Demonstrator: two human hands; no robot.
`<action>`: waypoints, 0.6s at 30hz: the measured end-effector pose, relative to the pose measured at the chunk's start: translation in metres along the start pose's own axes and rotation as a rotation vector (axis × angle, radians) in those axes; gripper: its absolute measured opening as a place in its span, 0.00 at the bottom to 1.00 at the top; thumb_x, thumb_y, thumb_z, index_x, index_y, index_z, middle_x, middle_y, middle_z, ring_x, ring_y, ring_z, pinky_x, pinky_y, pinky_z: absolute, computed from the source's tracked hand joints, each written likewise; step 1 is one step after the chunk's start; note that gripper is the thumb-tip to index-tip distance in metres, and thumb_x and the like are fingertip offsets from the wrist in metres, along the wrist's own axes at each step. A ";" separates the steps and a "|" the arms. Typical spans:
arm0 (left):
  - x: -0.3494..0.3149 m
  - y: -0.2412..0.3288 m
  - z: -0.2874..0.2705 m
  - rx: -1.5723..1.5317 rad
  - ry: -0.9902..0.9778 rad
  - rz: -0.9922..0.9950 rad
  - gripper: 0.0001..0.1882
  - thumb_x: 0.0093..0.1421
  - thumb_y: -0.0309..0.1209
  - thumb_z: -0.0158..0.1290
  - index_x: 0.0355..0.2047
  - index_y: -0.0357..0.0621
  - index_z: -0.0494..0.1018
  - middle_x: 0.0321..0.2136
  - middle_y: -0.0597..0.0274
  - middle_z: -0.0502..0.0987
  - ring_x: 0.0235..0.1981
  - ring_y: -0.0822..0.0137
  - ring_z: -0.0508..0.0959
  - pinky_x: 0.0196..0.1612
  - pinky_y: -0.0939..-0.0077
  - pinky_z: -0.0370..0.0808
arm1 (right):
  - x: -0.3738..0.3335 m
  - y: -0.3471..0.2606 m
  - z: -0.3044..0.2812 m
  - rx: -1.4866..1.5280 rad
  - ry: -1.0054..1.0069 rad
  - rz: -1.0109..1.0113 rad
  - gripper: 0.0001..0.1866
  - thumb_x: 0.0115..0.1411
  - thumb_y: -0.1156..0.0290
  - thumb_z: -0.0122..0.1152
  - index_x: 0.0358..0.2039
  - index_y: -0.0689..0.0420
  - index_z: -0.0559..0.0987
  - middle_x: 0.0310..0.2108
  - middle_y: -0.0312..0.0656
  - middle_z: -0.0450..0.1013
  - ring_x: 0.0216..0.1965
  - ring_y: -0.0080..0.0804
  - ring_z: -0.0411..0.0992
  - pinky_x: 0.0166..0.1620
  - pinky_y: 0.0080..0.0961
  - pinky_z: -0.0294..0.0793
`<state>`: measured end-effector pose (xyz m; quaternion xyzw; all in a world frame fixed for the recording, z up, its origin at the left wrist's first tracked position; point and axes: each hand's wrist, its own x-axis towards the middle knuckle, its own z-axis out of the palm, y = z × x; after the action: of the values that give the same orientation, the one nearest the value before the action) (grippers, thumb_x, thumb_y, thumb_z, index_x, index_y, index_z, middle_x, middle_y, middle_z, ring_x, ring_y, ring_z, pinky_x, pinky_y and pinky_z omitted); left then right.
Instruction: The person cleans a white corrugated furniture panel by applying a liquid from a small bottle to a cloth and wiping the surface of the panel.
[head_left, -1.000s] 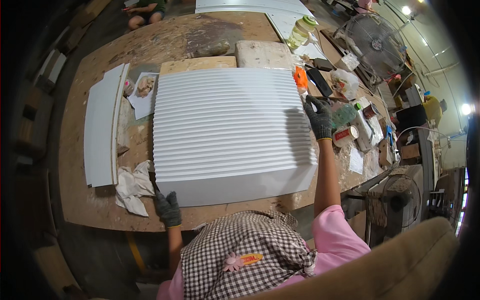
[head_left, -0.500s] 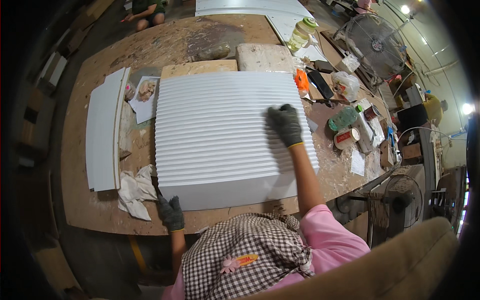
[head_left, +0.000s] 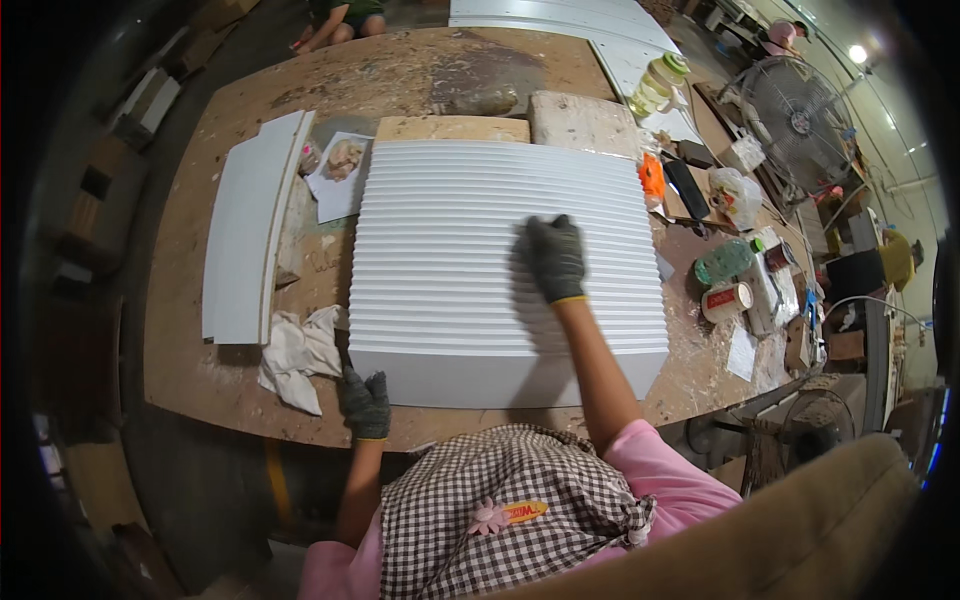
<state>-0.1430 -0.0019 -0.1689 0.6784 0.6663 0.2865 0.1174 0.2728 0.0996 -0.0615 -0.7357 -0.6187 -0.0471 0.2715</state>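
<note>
In the head view, the white ribbed panel [head_left: 505,265] lies flat at the centre of the worktop [head_left: 220,385], the gloved right hand [head_left: 556,257] pressed open-palmed on its ribs mid-frame, the gloved left hand [head_left: 366,402] gripping its lower-left corner, beside a crumpled white rag [head_left: 297,355].

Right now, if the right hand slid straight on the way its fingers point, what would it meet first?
The right hand lies flat on the white ribbed panel, fingers pointing at its far edge. Past that edge, probably the pale stone-like block first; depth is unclear.
</note>
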 end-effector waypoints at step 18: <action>0.052 0.008 -0.082 0.432 0.309 -0.069 0.43 0.54 0.49 0.66 0.65 0.45 0.63 0.68 0.41 0.57 0.69 0.41 0.57 0.69 0.48 0.57 | -0.033 0.077 -0.042 0.058 0.077 0.074 0.08 0.56 0.63 0.61 0.33 0.52 0.82 0.28 0.53 0.72 0.34 0.53 0.71 0.36 0.48 0.69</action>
<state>-0.1838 0.0300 -0.0866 0.6129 0.7446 0.2338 -0.1237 0.3485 0.0446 -0.0652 -0.7476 -0.5813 -0.0472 0.3179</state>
